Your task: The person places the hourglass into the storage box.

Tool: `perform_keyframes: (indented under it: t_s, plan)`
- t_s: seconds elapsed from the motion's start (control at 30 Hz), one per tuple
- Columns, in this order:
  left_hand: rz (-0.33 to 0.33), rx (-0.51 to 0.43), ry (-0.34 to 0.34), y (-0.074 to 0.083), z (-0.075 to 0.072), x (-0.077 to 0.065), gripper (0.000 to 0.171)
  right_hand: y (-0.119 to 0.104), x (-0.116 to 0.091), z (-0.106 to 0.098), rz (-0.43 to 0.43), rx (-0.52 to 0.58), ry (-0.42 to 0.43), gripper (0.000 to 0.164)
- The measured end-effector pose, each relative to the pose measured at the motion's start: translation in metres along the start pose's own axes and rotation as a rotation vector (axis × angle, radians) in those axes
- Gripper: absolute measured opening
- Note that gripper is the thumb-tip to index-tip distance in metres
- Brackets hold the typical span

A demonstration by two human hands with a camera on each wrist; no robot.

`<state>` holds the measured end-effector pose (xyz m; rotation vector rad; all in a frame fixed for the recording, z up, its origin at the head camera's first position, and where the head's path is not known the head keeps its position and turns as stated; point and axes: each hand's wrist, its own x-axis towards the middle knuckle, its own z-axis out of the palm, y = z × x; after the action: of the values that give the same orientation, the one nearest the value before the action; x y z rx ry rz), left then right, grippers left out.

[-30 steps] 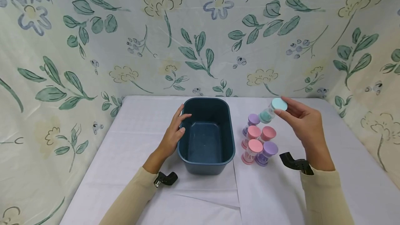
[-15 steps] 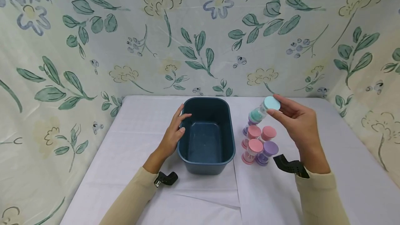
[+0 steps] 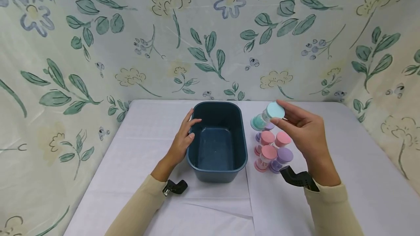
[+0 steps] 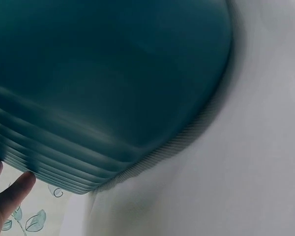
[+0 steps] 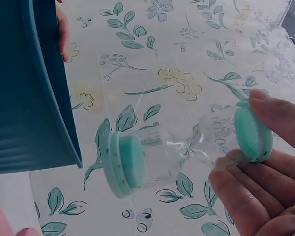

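Between the thumb and fingers of my right hand [image 3: 303,128] is a sand timer [image 3: 266,115] with teal caps, pinched by one cap. It tilts, its far end pointing left toward the bin; the right wrist view shows its clear waisted glass [image 5: 189,150]. A dark blue bin [image 3: 216,176] stands in the middle with nothing inside. My left hand [image 3: 178,143] rests at the bin's left side, fingertips right at the rim. In the left wrist view two fingers [image 4: 20,189] touch its ribbed wall.
Under and in front of the held timer, several sand timers stand upright close together: pink ones [image 3: 269,152] and purple ones [image 3: 284,154]. The rear purple timer is partly hidden. A white cloth [image 3: 157,126] covers the table, and a floral curtain [image 3: 210,46] hangs behind.
My right hand has moved left with the teal sand timer, from behind the group's right side to over the rear purple timer, nearer the bin. The left hand and bin have stayed put.
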<state>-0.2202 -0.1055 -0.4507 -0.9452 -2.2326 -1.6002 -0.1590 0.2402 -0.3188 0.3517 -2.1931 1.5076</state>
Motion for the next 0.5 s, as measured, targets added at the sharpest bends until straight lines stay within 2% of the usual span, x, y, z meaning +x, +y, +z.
perform_keyframes:
  t_s: [0.23,0.4,0.5]
  plan:
    - [-0.001,-0.015,-0.002,0.005,0.000,0.003,0.047,-0.007,-0.001,0.009,-0.010,-0.007,-0.034,0.051]
    - [0.012,-0.036,0.002,0.025,-0.003,0.006,0.041,-0.010,0.000,0.017,-0.017,0.005,-0.061,0.050]
    - [0.007,-0.028,0.014,0.038,-0.005,0.007,0.049,-0.010,0.002,0.023,-0.020,0.018,-0.091,0.050]
